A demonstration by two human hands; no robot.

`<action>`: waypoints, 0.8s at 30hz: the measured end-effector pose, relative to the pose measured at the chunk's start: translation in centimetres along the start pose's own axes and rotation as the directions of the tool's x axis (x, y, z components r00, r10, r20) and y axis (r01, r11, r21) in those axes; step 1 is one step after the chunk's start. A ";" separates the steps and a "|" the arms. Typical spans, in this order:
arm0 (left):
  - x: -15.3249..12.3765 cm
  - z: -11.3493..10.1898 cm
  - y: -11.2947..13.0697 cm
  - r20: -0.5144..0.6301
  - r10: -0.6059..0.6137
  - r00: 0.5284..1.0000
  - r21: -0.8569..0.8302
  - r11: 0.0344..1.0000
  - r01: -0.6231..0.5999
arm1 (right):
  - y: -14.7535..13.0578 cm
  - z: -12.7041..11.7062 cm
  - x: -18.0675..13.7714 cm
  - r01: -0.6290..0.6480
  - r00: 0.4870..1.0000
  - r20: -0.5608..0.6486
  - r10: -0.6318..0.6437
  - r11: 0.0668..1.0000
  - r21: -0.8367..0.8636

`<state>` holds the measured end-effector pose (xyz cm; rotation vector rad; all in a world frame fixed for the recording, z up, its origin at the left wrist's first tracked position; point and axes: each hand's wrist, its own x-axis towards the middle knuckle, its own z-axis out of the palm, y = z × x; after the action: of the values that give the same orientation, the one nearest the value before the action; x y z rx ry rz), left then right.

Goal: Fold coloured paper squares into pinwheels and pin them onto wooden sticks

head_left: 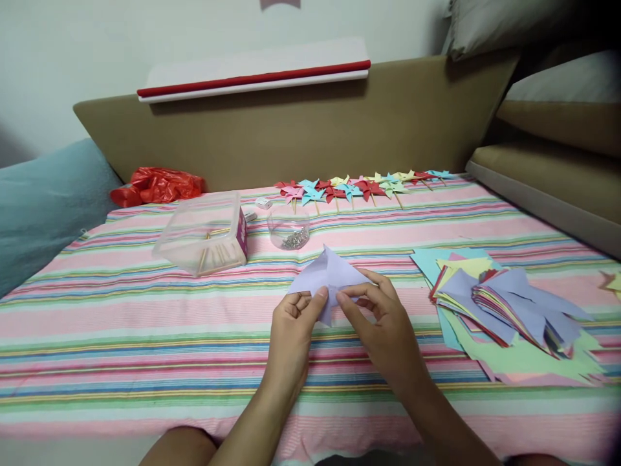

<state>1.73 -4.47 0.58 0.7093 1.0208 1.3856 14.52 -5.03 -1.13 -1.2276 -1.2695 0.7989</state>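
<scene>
Between my two hands is a lilac paper pinwheel (310, 275), partly folded, held above the striped cloth. My left hand (295, 317) pinches it near the middle, thumb on top and fingers curled beneath. From the other side, my right hand (376, 307) grips the paper with thumb and forefinger close to the centre. Pointed paper corners stick out at the top, sides and bottom. Whether a pin is in its centre is hidden by my fingertips. Just beyond stands a clear round tub (288, 230) with small metal pieces at its bottom.
At the right lies a pile of cut coloured paper (514, 310). A clear plastic box (198, 236) holding small sticks stands at the left, with a red plastic bag (158, 186) behind. Several finished pinwheels (352, 189) lie along the back. Striped cloth (145, 349) covers the surface.
</scene>
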 end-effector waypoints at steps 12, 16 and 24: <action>0.1 0.0 -0.5 0.051 0.020 0.999 0.004 1.000 -0.020 | 0.2 0.6 0.1 -0.024 0.998 -0.057 0.026 0.999 0.033; 0.2 -0.1 -0.8 0.055 0.018 0.998 0.033 0.999 -0.019 | 0.0 0.8 0.0 -0.018 0.998 -0.054 0.020 1.000 0.025; 0.4 -0.5 -1.1 0.048 0.043 0.998 0.147 0.988 -0.049 | -0.1 1.0 -0.2 -0.016 0.997 -0.074 0.018 0.999 0.027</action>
<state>1.70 -4.32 -0.65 0.8748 1.0853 1.3372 13.51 -5.04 -1.22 -1.2374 -1.1858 0.7733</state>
